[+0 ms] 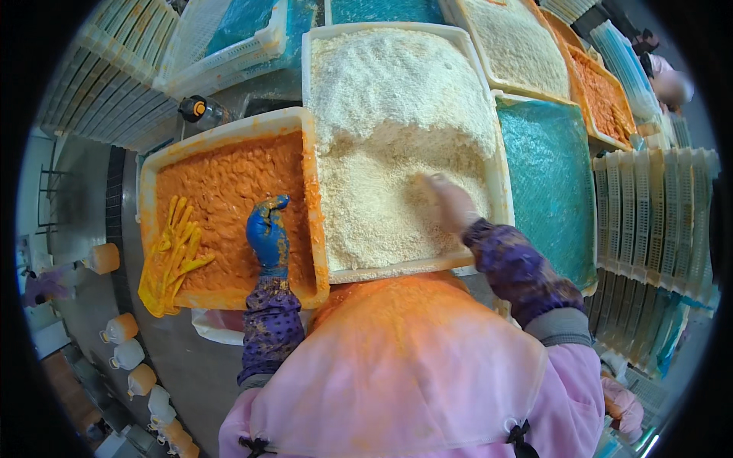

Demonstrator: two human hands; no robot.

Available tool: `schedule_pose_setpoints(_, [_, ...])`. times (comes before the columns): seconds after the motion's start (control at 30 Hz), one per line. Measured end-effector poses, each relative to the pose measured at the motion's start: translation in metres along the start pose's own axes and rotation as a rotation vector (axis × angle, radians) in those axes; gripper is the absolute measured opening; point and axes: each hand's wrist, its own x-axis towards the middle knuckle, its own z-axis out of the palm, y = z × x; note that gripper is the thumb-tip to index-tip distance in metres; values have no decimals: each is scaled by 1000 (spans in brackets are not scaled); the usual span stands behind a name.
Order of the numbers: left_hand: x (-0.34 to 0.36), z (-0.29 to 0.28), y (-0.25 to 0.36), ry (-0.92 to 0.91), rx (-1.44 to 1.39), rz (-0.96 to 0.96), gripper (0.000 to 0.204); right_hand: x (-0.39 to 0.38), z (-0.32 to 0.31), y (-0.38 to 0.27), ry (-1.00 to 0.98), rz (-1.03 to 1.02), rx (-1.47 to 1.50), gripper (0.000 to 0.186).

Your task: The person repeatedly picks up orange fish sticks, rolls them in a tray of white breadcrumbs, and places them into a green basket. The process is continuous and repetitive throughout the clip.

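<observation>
Your left hand [268, 233], in a blue glove, was down in the orange batter tray [229, 126], fingers curled loosely; I could not tell if it held a piece. Your right hand [452, 202], caked in crumbs, lay open and flat on the breadcrumbs [382, 206] in the white tray [397, 269] just beside it. A yellow glove [174, 256] lay in the batter. Wet drips from your left hand could have clumped the crumbs if it had crossed over.
</observation>
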Motion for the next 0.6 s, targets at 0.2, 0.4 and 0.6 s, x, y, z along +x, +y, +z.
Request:
schedule_pose_setpoints(0.2, [1,3,11,10,-43,-47,18,-58,-12,19,-86,329,-306,108])
schedule_pose_setpoints(0.4, [4,4,3,-12,-20,-34,19,4,64,8,-305,431,194,45])
schedule_pose_setpoints(0.6, [-1,-3,4,35,-56,-20,20,-1,-2,-34,-284,398,791,38])
